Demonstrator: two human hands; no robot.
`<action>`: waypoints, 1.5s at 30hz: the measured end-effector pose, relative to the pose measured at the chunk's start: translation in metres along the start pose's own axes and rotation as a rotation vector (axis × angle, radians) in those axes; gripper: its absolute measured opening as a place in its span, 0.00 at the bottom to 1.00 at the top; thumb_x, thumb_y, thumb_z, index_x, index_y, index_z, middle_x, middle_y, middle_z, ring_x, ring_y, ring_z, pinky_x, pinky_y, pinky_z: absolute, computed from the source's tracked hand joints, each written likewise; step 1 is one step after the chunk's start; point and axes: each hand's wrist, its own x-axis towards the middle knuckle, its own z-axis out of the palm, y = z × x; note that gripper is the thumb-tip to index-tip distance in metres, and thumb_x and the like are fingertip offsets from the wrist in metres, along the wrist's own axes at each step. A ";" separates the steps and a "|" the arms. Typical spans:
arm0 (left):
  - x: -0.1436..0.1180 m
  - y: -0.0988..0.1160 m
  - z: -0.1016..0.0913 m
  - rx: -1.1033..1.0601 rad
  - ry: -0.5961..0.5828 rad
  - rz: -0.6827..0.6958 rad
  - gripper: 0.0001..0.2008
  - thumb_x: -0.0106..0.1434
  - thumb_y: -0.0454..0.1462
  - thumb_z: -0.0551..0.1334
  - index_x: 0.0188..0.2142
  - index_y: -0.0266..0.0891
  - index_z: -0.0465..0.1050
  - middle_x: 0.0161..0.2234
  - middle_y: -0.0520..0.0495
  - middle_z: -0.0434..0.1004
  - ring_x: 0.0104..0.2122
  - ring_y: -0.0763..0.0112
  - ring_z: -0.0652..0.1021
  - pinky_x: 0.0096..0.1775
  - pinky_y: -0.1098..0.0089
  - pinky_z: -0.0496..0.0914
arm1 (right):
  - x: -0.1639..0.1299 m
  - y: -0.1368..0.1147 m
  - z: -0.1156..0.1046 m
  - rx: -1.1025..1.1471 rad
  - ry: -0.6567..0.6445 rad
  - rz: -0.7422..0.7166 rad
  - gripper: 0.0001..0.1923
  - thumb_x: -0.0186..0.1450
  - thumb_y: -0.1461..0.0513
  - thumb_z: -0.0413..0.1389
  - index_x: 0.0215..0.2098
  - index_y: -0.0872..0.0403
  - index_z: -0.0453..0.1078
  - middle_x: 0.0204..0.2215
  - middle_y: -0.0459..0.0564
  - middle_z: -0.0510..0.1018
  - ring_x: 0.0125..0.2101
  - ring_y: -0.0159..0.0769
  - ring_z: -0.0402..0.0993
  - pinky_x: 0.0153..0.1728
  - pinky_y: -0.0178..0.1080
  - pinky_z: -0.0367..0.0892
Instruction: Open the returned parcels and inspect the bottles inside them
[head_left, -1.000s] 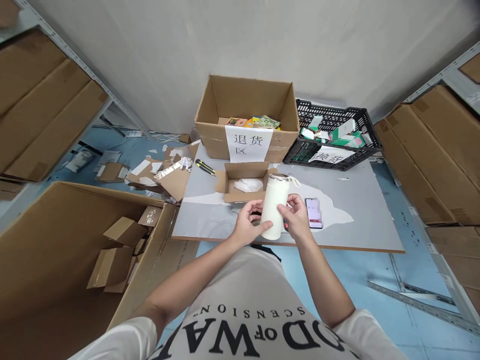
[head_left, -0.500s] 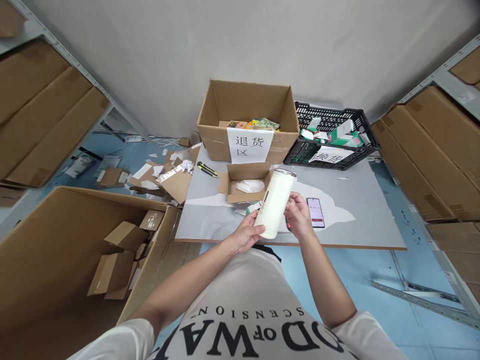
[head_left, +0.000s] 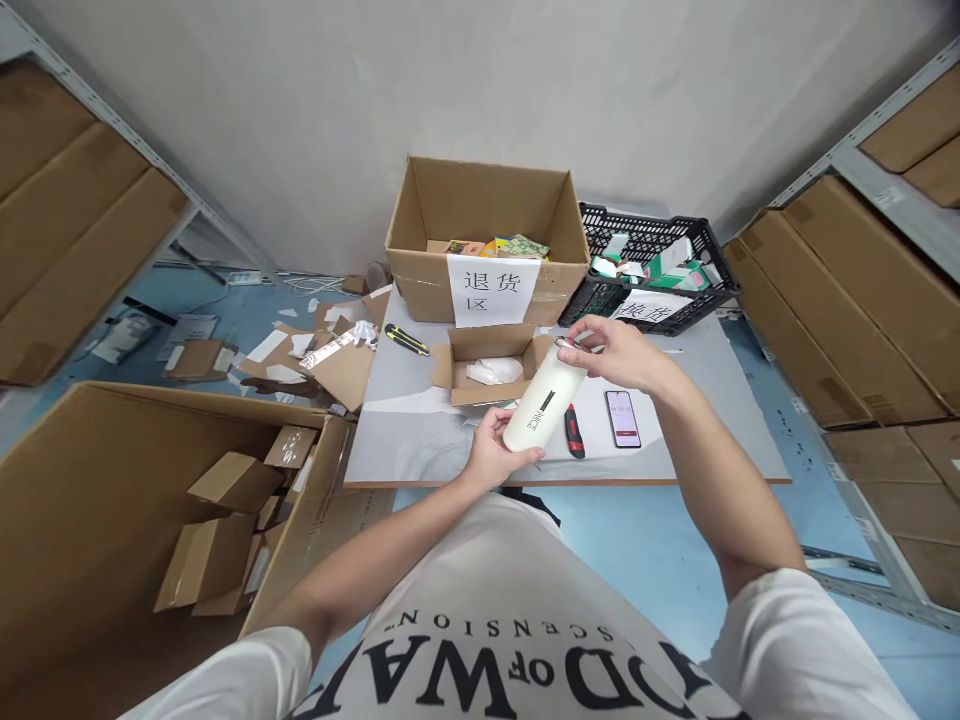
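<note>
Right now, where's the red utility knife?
Head view: the red utility knife lies on the grey table, right of centre, between the white bottle and the phone.

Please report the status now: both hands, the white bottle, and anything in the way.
Left hand grips white bottle at base. Right hand on its lid end. Bottle tilted above table. Nothing blocks it; red knife and phone lie beneath.

The left hand [head_left: 491, 455] is curled, fingers closed around the base of the white cylindrical bottle [head_left: 544, 402]. The right hand [head_left: 611, 350] is stretched forward, fingertips pinching its top.
</note>
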 end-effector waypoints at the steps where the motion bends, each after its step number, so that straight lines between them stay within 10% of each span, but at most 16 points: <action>1: 0.002 -0.001 0.001 0.022 0.007 0.011 0.34 0.36 0.40 0.76 0.41 0.39 0.64 0.41 0.44 0.75 0.42 0.62 0.77 0.44 0.61 0.71 | 0.003 -0.002 0.000 -0.012 0.001 0.002 0.22 0.56 0.45 0.59 0.37 0.53 0.71 0.29 0.49 0.77 0.25 0.32 0.70 0.26 0.35 0.63; 17: 0.012 -0.045 -0.066 0.664 -0.039 0.006 0.57 0.33 0.47 0.76 0.60 0.43 0.52 0.59 0.35 0.60 0.59 0.43 0.64 0.56 0.44 0.60 | -0.009 -0.014 0.000 -0.068 0.351 -0.201 0.18 0.54 0.55 0.61 0.41 0.53 0.69 0.25 0.44 0.73 0.24 0.30 0.67 0.29 0.36 0.65; 31: 0.033 -0.070 -0.040 0.745 -0.072 0.086 0.47 0.46 0.42 0.71 0.61 0.38 0.48 0.55 0.35 0.66 0.56 0.51 0.68 0.54 0.53 0.65 | -0.060 0.013 0.041 -0.010 0.212 -0.211 0.19 0.55 0.58 0.60 0.44 0.52 0.70 0.36 0.49 0.76 0.26 0.32 0.69 0.33 0.39 0.72; 45: 0.040 -0.069 -0.046 0.677 -0.252 0.146 0.45 0.44 0.39 0.71 0.60 0.38 0.54 0.56 0.36 0.66 0.56 0.51 0.69 0.55 0.52 0.64 | -0.037 0.009 0.044 -0.078 -0.013 -0.220 0.15 0.55 0.57 0.60 0.40 0.51 0.72 0.26 0.43 0.75 0.24 0.30 0.68 0.30 0.34 0.64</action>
